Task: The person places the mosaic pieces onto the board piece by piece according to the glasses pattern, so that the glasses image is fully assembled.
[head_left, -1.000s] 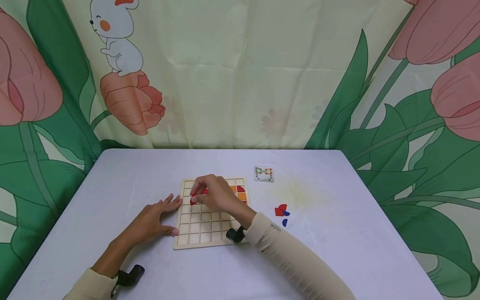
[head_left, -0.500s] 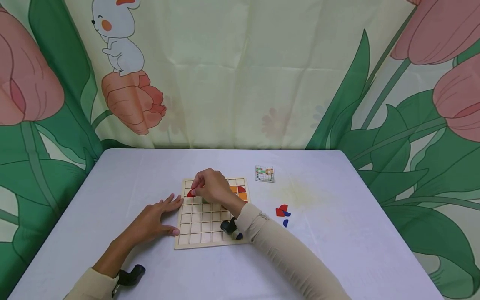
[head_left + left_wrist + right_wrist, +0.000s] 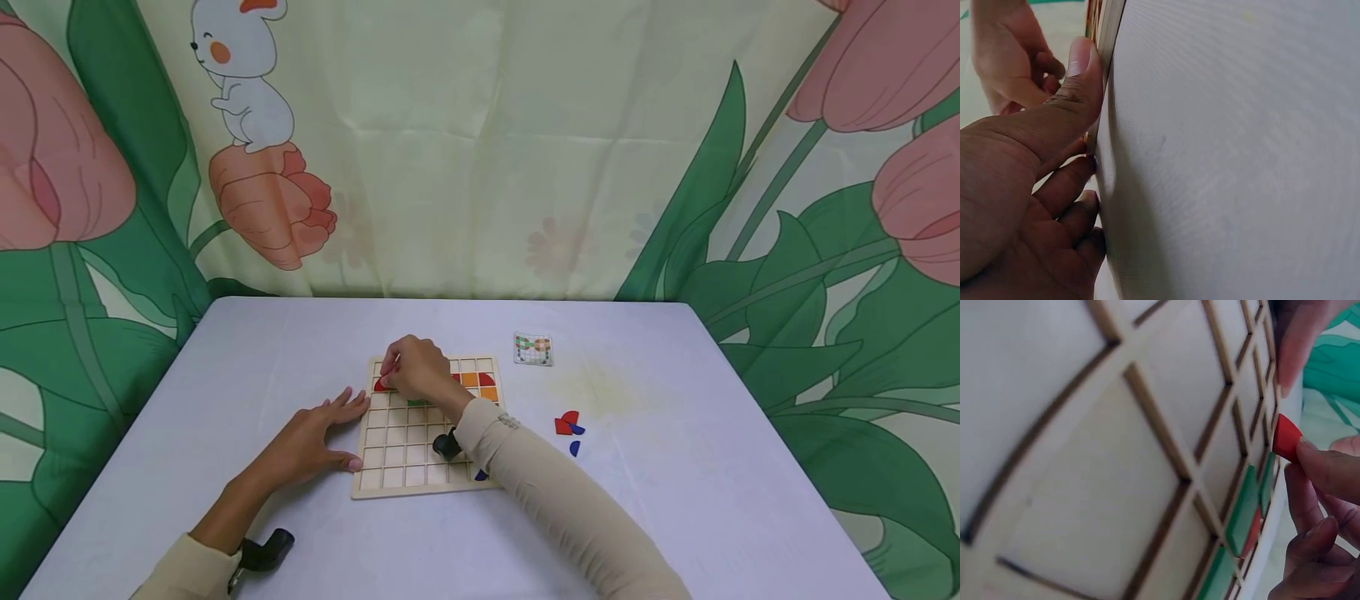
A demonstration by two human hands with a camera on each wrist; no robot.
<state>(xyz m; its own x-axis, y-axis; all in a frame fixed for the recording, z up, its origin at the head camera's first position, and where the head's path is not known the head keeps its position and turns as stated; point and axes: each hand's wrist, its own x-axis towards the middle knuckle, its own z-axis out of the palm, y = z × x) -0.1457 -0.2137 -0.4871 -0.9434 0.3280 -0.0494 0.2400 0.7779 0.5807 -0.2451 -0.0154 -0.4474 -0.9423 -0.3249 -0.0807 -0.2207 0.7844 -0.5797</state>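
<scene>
A wooden grid board [image 3: 393, 457] lies on the table. Near its upper left corner my right hand [image 3: 420, 371] pinches a red quarter-circle piece [image 3: 1286, 439] between thumb and fingers, over a cell in the left column. My left hand [image 3: 315, 437] rests against the board's left edge with fingers spread; its thumb [image 3: 1079, 69] touches the frame in the left wrist view. Green pieces [image 3: 1244, 512] sit in cells close to the held piece. Toward the upper right are orange pieces [image 3: 489, 393] and a red quarter-circle [image 3: 487, 379]. My right hand hides part of the upper rows.
Right of the board lie loose red pieces [image 3: 562, 426] and blue pieces [image 3: 574, 448]. A small pattern card [image 3: 533, 348] is behind them, beyond the board's upper right corner. One blue piece [image 3: 481, 476] shows at the board's lower right, beside my right sleeve [image 3: 555, 500].
My right hand has shifted up and slightly left with the red piece, from over the inner cells to the left column. The left hand has stayed on the board's edge.
</scene>
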